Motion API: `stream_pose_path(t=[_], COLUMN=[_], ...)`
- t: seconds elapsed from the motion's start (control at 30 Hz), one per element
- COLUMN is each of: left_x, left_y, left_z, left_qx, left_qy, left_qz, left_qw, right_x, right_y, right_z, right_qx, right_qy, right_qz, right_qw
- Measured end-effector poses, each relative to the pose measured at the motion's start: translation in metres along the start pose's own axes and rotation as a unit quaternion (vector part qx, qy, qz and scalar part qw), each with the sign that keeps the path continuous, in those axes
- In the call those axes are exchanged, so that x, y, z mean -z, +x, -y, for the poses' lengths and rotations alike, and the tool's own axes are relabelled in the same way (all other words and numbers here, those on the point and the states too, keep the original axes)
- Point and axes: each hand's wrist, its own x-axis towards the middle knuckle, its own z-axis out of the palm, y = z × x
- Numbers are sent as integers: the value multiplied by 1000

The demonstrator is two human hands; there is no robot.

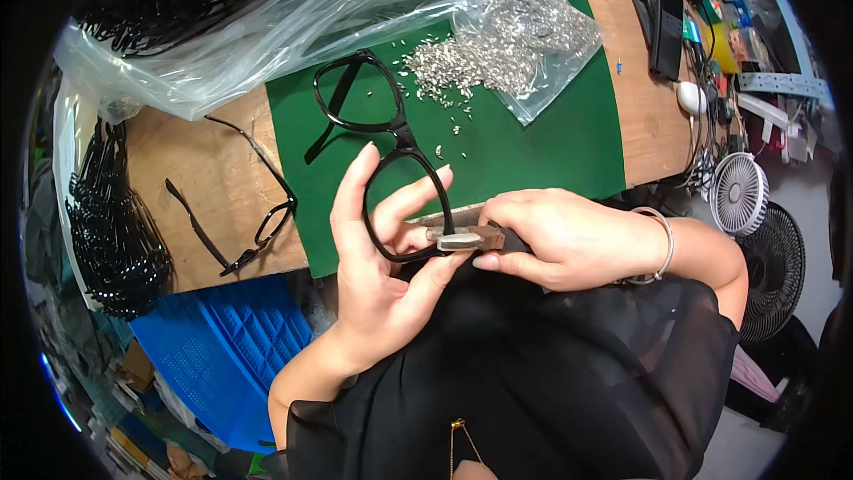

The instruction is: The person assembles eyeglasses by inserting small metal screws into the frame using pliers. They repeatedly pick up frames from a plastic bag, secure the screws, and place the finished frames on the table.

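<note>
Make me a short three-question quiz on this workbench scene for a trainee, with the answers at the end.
1. Which hand grips the pliers?
2. True or false: loose silvery pieces lie on the green mat.
3. What does the left hand hold?
A) a phone
B) a black eyeglass frame
C) a white fan

Key: 1. The right hand. 2. True. 3. B.

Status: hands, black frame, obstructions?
Left hand holding black glasses frame. Right hand gripping pliers, jaws at frame's rim. Loose silvery pieces on green mat, apart from hands.
</note>
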Motion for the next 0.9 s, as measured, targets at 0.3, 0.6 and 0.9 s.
stream_pose_path(t=[0.3, 0.6, 0.9], left_x=[3, 23, 13], left_y=[5, -18, -44], left_z=[-5, 16, 16], left_qx=[66, 28, 122], left_qy=[61, 54, -6], left_qz=[44, 106, 77], left_qw=[995, 993, 989], right_x=[0, -22, -9], right_y=[3, 12, 45], right_z=[-19, -68, -75], right_qx=[-14, -16, -3], right_qy=[-2, -137, -269], right_qz=[14, -180, -202], right_qw=[1000, 974, 942])
